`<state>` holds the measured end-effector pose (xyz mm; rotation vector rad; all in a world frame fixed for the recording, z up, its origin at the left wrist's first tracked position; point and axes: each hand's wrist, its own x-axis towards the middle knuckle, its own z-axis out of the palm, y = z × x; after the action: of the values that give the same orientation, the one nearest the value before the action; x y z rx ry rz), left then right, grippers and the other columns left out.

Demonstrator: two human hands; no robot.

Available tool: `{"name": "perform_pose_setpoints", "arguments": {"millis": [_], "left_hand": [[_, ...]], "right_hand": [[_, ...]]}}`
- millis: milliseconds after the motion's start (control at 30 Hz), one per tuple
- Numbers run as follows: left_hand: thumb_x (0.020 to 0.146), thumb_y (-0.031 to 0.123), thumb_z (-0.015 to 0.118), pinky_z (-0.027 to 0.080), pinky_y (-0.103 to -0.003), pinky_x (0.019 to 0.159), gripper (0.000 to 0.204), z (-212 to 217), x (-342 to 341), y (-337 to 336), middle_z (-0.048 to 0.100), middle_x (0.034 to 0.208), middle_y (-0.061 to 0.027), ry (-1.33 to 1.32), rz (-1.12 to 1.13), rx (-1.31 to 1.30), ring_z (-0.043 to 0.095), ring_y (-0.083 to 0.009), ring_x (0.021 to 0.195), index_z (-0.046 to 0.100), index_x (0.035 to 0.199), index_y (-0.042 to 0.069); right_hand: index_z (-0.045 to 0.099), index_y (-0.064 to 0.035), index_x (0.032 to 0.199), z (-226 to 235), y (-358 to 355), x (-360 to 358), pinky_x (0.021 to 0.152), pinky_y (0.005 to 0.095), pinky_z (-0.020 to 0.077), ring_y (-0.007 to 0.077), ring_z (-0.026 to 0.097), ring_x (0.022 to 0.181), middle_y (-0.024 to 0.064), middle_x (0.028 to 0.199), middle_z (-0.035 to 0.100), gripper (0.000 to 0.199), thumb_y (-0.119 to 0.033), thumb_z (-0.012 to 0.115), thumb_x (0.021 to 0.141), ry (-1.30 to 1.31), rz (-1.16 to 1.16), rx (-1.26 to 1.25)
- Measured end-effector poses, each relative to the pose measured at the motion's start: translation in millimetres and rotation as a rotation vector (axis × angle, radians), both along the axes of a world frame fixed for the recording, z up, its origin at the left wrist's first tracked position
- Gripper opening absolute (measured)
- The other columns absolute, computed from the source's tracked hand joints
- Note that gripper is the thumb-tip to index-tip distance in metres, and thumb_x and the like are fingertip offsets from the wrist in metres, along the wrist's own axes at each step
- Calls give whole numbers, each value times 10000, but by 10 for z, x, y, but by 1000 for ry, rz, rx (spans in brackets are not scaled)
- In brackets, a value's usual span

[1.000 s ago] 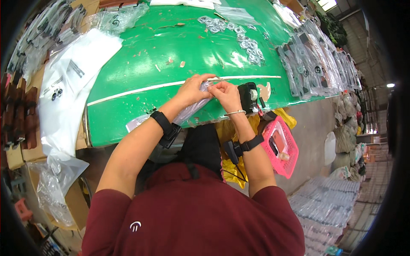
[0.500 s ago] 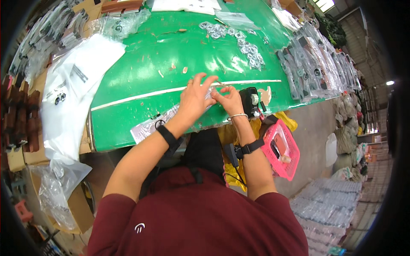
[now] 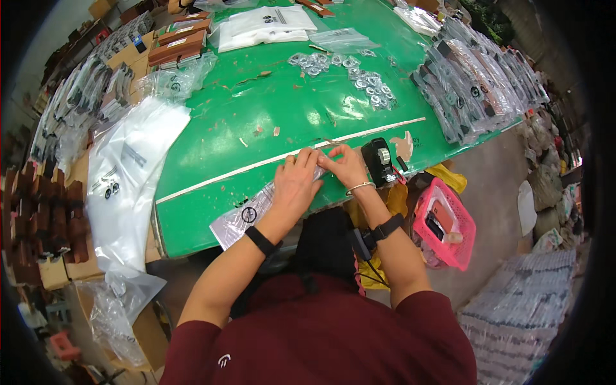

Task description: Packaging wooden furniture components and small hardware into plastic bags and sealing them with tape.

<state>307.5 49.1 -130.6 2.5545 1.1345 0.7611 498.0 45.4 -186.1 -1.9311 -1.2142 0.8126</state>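
A long, narrow clear plastic bag (image 3: 239,220) with a printed black ring lies slantwise at the near edge of the green table. My left hand (image 3: 296,181) is over its right end, fingers together and bent around the plastic. Close beside it, my right hand (image 3: 347,168) pinches the bag's end between thumb and fingers. What is inside the bag cannot be made out, as my left hand and forearm cover part of it. Just right of my right hand stands a black tape dispenser (image 3: 378,162).
A white strip (image 3: 256,166) runs across the green table (image 3: 224,128). Small ring-shaped parts (image 3: 373,86) lie farther back. Wrapped packages (image 3: 465,90) are stacked at right, large clear bags (image 3: 131,167) at left. A pink basket (image 3: 457,252) sits below the right edge.
My view has shifted, so the table sits differently in it. My left hand's fingers, raised and apart before, are now lower and closer together on the bag. My right hand still pinches.
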Motion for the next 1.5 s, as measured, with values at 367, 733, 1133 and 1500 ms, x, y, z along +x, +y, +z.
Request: {"name": "perform_pose_setpoints", "arguments": {"millis": [367,733,1133,1500], "left_hand": [[739,203,782,540,-430,851,576,-93,-73,233,578,1280,-67,-150,-4,-138,623,-335,1049,591,1274,110],[775,374,799,481,-370,956,629,10,-239,699,669,1223,-173,-189,-137,-608,645,-289,1096,648,1264,8],[813,402,753,329,-494,1113,791,382,-1182,-331,477,1469,-157,13,126,-147,450,-359,1341,446,1478,104],[620,349,887,220,-607,1157,1112,172,-1052,-871,247,1624,-90,463,273,-41,250,-345,1478,304,1561,252]], "right_hand": [[521,-48,1218,293,-34,135,573,223,361,50,500,667,-29,730,575,538,-319,799,845,509,340,-32],[614,-60,1242,205,3,-19,537,256,387,67,547,612,-19,663,578,494,-298,786,845,159,283,169],[646,-163,1269,267,-155,-98,556,355,442,193,579,553,57,611,589,452,-246,739,835,-265,139,214],[604,-7,1124,466,-1294,407,807,332,481,214,577,889,87,1005,601,443,-122,827,760,-351,-351,531]]}}
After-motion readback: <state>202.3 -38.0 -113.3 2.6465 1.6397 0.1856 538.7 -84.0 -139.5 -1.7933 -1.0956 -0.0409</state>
